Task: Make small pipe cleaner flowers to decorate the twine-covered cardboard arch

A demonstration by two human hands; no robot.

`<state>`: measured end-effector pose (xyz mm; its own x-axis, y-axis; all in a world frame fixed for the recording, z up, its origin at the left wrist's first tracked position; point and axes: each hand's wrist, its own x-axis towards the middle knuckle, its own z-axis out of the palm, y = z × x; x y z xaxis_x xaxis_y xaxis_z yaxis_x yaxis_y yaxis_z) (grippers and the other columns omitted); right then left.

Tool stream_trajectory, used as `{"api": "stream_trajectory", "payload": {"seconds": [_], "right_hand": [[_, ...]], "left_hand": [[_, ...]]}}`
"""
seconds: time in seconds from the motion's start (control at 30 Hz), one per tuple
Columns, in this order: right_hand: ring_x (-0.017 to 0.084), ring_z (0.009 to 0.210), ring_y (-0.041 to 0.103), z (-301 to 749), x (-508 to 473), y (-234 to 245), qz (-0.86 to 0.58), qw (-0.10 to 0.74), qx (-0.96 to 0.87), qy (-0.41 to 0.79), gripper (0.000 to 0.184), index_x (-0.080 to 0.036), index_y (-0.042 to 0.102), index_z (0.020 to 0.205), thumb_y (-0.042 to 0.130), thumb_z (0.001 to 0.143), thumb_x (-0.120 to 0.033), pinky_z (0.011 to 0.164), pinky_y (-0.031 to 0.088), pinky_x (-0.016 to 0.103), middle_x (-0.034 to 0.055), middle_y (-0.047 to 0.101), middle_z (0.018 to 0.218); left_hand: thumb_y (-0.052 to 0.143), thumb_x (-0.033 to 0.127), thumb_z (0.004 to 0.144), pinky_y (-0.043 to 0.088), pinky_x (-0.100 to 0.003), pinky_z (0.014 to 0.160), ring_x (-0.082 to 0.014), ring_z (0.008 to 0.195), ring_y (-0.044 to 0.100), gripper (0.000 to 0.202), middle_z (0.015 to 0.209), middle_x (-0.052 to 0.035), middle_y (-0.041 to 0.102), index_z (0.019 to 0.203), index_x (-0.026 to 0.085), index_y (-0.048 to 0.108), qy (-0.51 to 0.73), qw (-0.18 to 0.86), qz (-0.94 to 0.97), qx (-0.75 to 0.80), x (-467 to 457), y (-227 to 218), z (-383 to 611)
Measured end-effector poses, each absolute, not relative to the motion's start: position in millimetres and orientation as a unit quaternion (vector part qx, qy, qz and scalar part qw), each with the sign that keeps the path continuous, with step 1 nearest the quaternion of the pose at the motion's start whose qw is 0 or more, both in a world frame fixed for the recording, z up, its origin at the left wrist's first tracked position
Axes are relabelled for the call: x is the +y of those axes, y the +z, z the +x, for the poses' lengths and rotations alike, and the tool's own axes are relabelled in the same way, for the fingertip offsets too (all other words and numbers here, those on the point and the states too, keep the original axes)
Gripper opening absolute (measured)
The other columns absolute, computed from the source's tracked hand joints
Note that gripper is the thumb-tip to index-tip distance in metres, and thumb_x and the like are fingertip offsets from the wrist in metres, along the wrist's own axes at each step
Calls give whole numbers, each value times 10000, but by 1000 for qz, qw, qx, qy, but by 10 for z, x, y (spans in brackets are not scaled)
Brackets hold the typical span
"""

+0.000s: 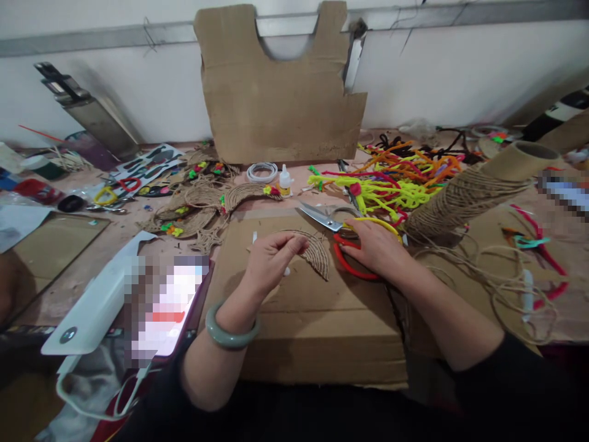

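My left hand, with a green bangle on its wrist, is closed with thumb and fingertips pinched together. What sits in that pinch, if anything, is too small to make out. Right behind it a curved piece of coiled jute twine lies on the cardboard board, partly hidden by the fingers. My right hand is on the red and yellow handles of the scissors, its thumb over the red loop. The scissor blades point away to the left and look slightly apart.
Left are a phone, a white device and twine ornaments. Behind stand a glue bottle, a roll of white cord and an upright cardboard cutout. Right are colourful fuzzy stems and a twine-wrapped tube.
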<state>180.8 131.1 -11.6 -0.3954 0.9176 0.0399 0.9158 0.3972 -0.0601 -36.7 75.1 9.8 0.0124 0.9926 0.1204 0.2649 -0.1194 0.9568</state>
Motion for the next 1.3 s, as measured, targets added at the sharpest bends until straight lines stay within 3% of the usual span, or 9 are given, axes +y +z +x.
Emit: {"api": "stream_trajectory", "payload": {"seconds": [0.13, 0.27, 0.43, 0.53, 0.63, 0.7, 1.03, 1.3], "right_hand": [[277, 971, 596, 1777, 1241, -64, -536, 11, -844, -1, 410, -127, 531, 1146, 492, 823, -376, 809, 458, 369, 139, 635, 1054], [278, 957, 608, 1766, 1186, -32, -539, -7, -842, -6, 424, -175, 520, 1158, 431, 852, -454, 735, 480, 375, 119, 626, 1104], [287, 945, 612, 1774, 1192, -51, -542, -16, -840, -16, 451, -187, 525, 1138, 411, 845, -510, 683, 485, 375, 111, 639, 1069], [294, 934, 612, 1787, 1205, -69, -538, -18, -842, -25, 443, -185, 530, 1122, 423, 840, -508, 650, 479, 370, 114, 646, 1047], [299, 912, 616, 1806, 1210, -88, -537, -22, -843, -30, 433, -193, 525, 1123, 440, 831, -502, 617, 471, 370, 113, 642, 1061], [297, 901, 620, 1816, 1209, -100, -537, -20, -843, -30, 439, -193, 519, 1133, 441, 831, -501, 621, 468, 370, 115, 641, 1067], [296, 757, 652, 1793, 1175, -48, -570, -22, -820, -44, 388, -201, 581, 1102, 366, 884, -438, 581, 444, 358, 113, 690, 913], [288, 776, 655, 1840, 1242, -91, -575, 34, -816, -44, 360, -188, 609, 1111, 370, 878, -322, 629, 461, 370, 121, 688, 963]], "left_hand": [[420, 369, 871, 480, -223, 589, -121, 695, 606, 324, 785, -47, 681, 850, 155, 662, 349, 457, 657, 487, 676, 102, -333], [401, 332, 877, 403, -179, 482, -86, 543, 536, 343, 644, -15, 614, 703, 137, 623, 173, 532, 719, 413, 572, 135, -268], [453, 340, 866, 332, -174, 483, -60, 481, 452, 331, 544, 23, 564, 669, 145, 633, 63, 507, 795, 327, 530, 204, -192], [493, 381, 849, 333, -182, 488, -69, 487, 471, 329, 542, 14, 584, 703, 146, 669, 44, 492, 805, 327, 538, 200, -179], [543, 334, 829, 383, -185, 566, -93, 586, 554, 262, 679, -13, 663, 964, 152, 674, 63, 479, 812, 327, 545, 168, -178], [570, 342, 813, 415, -199, 634, -114, 669, 599, 353, 785, -37, 691, 1111, 159, 617, 81, 481, 808, 331, 552, 146, -179], [526, 300, 842, 416, -205, 618, -100, 635, 593, 242, 728, -9, 671, 1001, 165, 648, 186, 422, 793, 398, 567, 163, -144], [503, 342, 847, 419, -285, 662, -206, 786, 629, 302, 886, -86, 704, 1042, 166, 653, 96, 282, 865, 404, 464, 400, 11]]}}
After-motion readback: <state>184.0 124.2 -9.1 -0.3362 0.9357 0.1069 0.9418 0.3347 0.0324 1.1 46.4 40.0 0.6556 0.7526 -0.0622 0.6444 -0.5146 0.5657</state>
